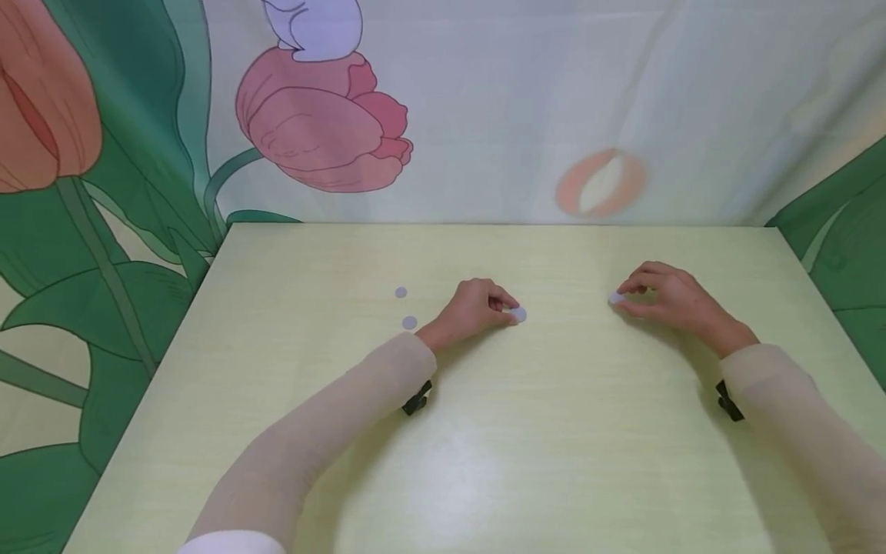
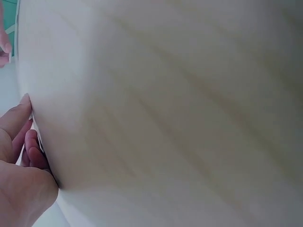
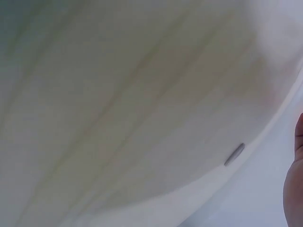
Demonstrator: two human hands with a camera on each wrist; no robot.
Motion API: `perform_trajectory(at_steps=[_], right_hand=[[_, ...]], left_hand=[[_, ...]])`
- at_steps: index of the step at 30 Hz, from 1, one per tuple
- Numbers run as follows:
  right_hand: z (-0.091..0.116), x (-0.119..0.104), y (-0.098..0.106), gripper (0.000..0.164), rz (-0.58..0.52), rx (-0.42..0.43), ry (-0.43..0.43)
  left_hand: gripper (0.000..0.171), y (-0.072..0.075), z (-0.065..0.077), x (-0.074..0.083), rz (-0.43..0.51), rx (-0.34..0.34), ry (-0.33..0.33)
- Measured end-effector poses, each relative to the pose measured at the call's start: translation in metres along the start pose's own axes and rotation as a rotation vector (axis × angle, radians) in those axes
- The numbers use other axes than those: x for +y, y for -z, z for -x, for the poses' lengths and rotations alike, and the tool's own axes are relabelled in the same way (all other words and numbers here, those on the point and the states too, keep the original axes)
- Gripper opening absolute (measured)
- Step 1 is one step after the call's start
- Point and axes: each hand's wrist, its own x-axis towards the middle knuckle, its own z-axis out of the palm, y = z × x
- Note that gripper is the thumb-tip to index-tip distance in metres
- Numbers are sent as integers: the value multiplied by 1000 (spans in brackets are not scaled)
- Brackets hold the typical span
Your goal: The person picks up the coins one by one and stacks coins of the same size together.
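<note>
My left hand (image 1: 477, 308) is low over the table (image 1: 526, 431), near its middle, with thumb and index fingertips pinching the edge of a pale lilac disc (image 1: 520, 315). Farther right, my right hand (image 1: 671, 298) holds a similar small pale disc (image 1: 615, 298) between thumb and fingertips, raised a little above the tabletop. In the left wrist view the left hand (image 2: 21, 161) has its fingertips right at the table surface. Only part of the right hand (image 3: 294, 175) shows at the right edge of its own wrist view.
Behind the left wrist lie two more pale discs, a farther one (image 1: 401, 292) and a nearer one (image 1: 410, 322). One grey disc (image 3: 234, 154) appears nearly edge-on in the right wrist view. A flower-printed curtain (image 1: 471, 100) hangs along the table's back edge.
</note>
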Motion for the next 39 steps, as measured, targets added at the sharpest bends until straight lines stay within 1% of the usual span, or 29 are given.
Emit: perform_trajectory(at_steps=[4,11,19,25,32,39], right_hand=[[0,-3,-3,16,3,31,55],[-3,-4,-6,16,9,21,45],[-6,-8,-6,17,2,33,99],[-10,-11,-9,19,-24,17,128],[-12,-16,-12,18,-21,5,152],[-15,-20,-16,17,-17,-9,160]], left_hand=[[21,-1,0,0,-11,-11,7],[21,0,0,2,-13,-9,14],[21,1,-1,4,-30,-7,10],[22,1,-1,2,-43,-8,14],[22,0,0,2,-34,-19,21],[20,0,-2,1,-59,-19,0]])
